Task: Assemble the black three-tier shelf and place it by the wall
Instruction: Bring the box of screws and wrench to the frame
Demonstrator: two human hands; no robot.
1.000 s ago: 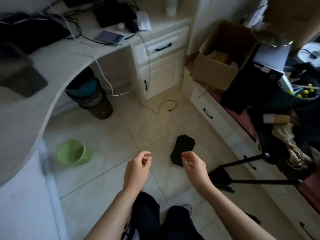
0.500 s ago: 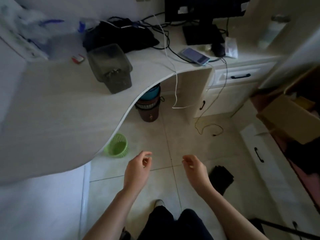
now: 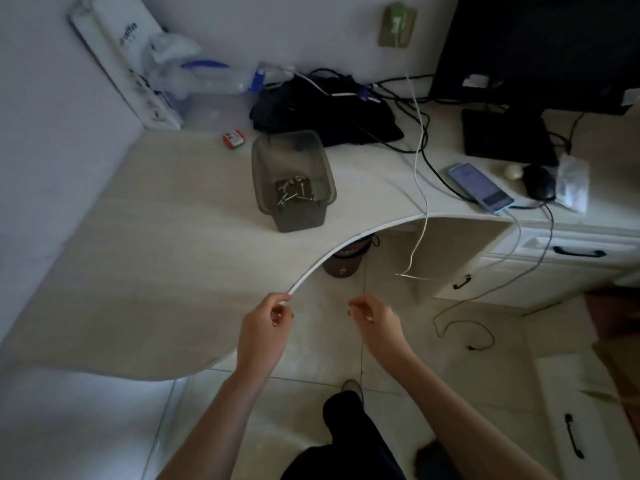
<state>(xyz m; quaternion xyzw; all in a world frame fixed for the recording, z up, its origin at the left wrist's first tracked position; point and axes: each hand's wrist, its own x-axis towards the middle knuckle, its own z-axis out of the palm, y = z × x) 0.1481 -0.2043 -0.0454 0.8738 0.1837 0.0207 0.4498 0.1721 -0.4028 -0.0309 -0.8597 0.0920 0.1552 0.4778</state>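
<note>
A grey plastic bin (image 3: 294,168) stands on the curved white desk (image 3: 156,244); inside it lie several screws and a small wrench (image 3: 294,192). My left hand (image 3: 268,327) hovers at the desk's front edge with loosely curled fingers and holds nothing. Beside it, over the floor, my right hand (image 3: 375,318) hangs the same way, empty. No black shelf part shows in this view.
A phone (image 3: 479,187), a mouse (image 3: 538,181), a monitor (image 3: 540,50), black cloth and cables crowd the desk's back right. A brown bin (image 3: 344,263) stands under the desk. Drawers (image 3: 568,251) lie to the right. A cable (image 3: 464,327) trails on the tiled floor.
My view has swung up and left from the floor to the desk. The black parts on the floor and the green basket have left the view. Both hands keep their pose.
</note>
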